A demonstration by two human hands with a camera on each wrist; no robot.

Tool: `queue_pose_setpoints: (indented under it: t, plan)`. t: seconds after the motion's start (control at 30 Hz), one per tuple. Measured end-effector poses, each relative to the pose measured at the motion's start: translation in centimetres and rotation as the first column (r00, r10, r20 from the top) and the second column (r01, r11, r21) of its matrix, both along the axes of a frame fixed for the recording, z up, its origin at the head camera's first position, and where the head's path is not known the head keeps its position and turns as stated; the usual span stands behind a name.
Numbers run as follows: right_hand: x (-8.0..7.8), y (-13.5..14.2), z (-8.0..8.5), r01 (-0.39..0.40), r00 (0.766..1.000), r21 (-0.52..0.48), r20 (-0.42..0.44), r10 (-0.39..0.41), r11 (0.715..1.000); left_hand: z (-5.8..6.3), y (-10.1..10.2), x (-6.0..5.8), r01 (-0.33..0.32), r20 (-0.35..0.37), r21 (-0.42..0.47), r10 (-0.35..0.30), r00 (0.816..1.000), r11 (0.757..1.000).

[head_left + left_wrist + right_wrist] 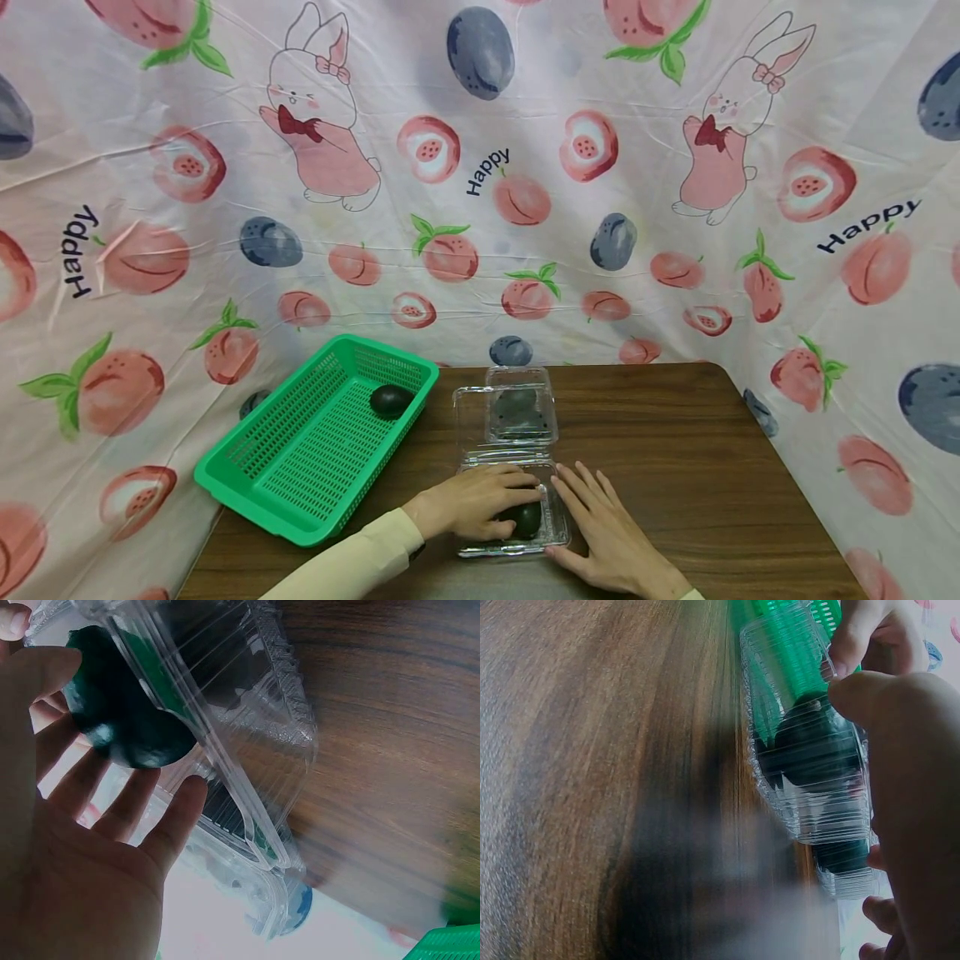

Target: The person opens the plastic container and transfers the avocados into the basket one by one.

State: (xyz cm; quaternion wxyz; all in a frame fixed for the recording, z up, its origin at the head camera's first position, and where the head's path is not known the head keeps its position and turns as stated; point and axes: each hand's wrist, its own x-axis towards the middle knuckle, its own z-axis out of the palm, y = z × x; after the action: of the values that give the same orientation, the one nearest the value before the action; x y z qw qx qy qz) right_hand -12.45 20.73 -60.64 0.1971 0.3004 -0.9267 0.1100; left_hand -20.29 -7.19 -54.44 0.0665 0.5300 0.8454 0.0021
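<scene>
A dark green avocado (528, 519) sits in the base of an open clear plastic clamshell box (557, 518) in the head view. My left hand (476, 502) reaches over the box's left side and grips that avocado, thumb on the near side; the left wrist view shows the fingers around the avocado (124, 705). Along the box's right edge lies my right hand (611, 537), fingers extended, with the thumb by the near right corner. The right wrist view has the avocado (814, 742) behind the clear wall. The raised lid (468, 421) stands at the back.
Behind the open box is another clear box (551, 379) with a dark item inside. A green slotted basket (262, 508) stands at the left, holding one avocado (391, 402). Brown wooden tabletop (675, 442) extends right, up to a fruit-and-rabbit print cloth (465, 83).
</scene>
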Motion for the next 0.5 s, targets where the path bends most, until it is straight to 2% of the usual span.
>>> queue_pose_setpoints:
  t: [0.2, 0.5]
  plan:
    - [0.00, 0.03, 0.02, -0.002, 1.000, -0.004, 0.008, 0.003, 1.000, -0.23, -0.06, -0.17, 0.013, -0.028, -0.005, -0.013, 1.000, 1.000]
    - [0.02, 0.08, 0.06, -0.005, 1.000, -0.005, -0.003, 0.005, 1.000, -0.37, -0.35, -0.36, 0.021, -0.033, 0.001, -0.021, 0.999, 1.000]
